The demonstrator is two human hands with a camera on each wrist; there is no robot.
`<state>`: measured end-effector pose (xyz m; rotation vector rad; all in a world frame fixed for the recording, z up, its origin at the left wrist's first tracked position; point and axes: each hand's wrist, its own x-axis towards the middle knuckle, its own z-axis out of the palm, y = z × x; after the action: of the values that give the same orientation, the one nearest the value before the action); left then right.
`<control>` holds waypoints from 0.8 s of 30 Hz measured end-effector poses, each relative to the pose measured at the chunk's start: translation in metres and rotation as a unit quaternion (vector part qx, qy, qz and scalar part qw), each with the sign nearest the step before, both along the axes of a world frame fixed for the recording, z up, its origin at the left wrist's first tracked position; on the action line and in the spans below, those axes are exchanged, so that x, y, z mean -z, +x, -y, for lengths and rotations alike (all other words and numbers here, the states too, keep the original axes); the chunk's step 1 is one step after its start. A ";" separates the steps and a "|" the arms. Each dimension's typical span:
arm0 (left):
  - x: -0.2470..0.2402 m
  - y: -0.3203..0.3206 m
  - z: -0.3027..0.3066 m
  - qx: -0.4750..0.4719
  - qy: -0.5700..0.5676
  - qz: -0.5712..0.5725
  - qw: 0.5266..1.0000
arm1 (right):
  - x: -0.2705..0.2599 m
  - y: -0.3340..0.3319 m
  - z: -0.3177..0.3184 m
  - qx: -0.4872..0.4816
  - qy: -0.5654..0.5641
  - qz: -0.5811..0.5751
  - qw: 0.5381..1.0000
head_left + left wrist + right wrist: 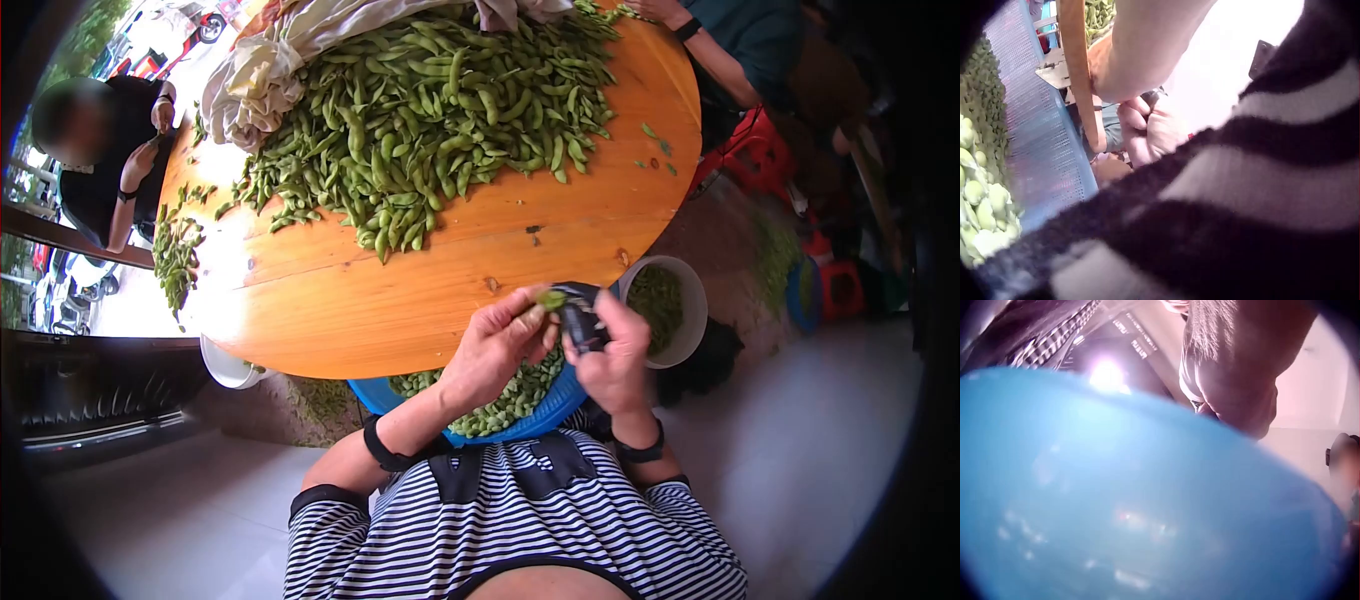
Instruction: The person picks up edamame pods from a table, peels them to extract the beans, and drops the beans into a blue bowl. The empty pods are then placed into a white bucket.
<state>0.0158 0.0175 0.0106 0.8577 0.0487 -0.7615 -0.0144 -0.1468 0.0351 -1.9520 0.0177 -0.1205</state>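
My left hand (500, 335) pinches a green soybean pod (550, 299) just past the table's front edge. Facing it, my right hand (618, 360) grips a dark, glossy tool (582, 322) whose tip end meets the pod; it is blurred, and I cannot tell its kind. Both hands are over a blue basket (362, 392) holding many pale green shelled beans (515, 400). In the left wrist view the basket wall (1047, 125) and beans (985, 206) show at left. The basket's smooth blue side (1116, 506) fills most of the right wrist view.
A large heap of pods (430, 120) covers the back of the round wooden table (450, 290), beside a crumpled cloth (250, 95). White buckets (690, 300) stand at right and left below. People sit at the left and back right. Red stools (755, 160) are at right.
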 end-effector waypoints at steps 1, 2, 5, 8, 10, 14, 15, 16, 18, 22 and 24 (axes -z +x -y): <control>-0.003 -0.001 -0.007 -0.003 0.001 0.000 1.000 | -0.008 -0.004 0.008 0.027 0.074 -0.038 0.996; -0.005 -0.003 -0.013 0.056 0.078 0.161 0.982 | -0.018 -0.005 0.016 0.056 0.154 -0.033 0.986; -0.031 0.004 -0.034 0.164 0.193 0.407 0.877 | -0.021 -0.010 0.075 0.173 0.059 -0.044 0.982; -0.038 0.029 -0.056 0.075 0.375 0.568 0.728 | -0.011 -0.014 0.122 0.239 -0.292 -0.057 0.924; -0.033 0.059 -0.067 -0.040 0.542 0.568 0.618 | -0.011 -0.013 0.123 0.255 -0.337 -0.067 0.904; -0.016 0.089 -0.070 -0.097 0.657 0.563 0.492 | -0.011 -0.005 0.107 0.195 -0.287 0.003 0.938; -0.014 0.090 -0.068 -0.097 0.657 0.563 0.492 | -0.009 -0.002 0.105 0.178 -0.298 -0.002 0.938; -0.014 0.090 -0.066 -0.093 0.664 0.551 0.497 | -0.016 0.002 0.091 0.179 -0.269 -0.006 0.946; -0.013 0.091 -0.066 -0.085 0.663 0.538 0.513 | -0.012 0.009 0.080 0.130 -0.225 0.021 0.965; -0.013 0.084 -0.069 -0.098 0.614 0.577 0.530 | -0.017 0.017 0.044 0.041 -0.088 0.018 0.995; -0.010 0.076 -0.067 -0.104 0.582 0.597 0.542 | -0.029 0.018 0.025 0.012 -0.057 -0.008 0.998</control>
<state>0.0923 0.0846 0.0208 2.4833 -0.6394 0.3987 0.0033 -0.1719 0.0644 -2.0661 0.0456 -0.1245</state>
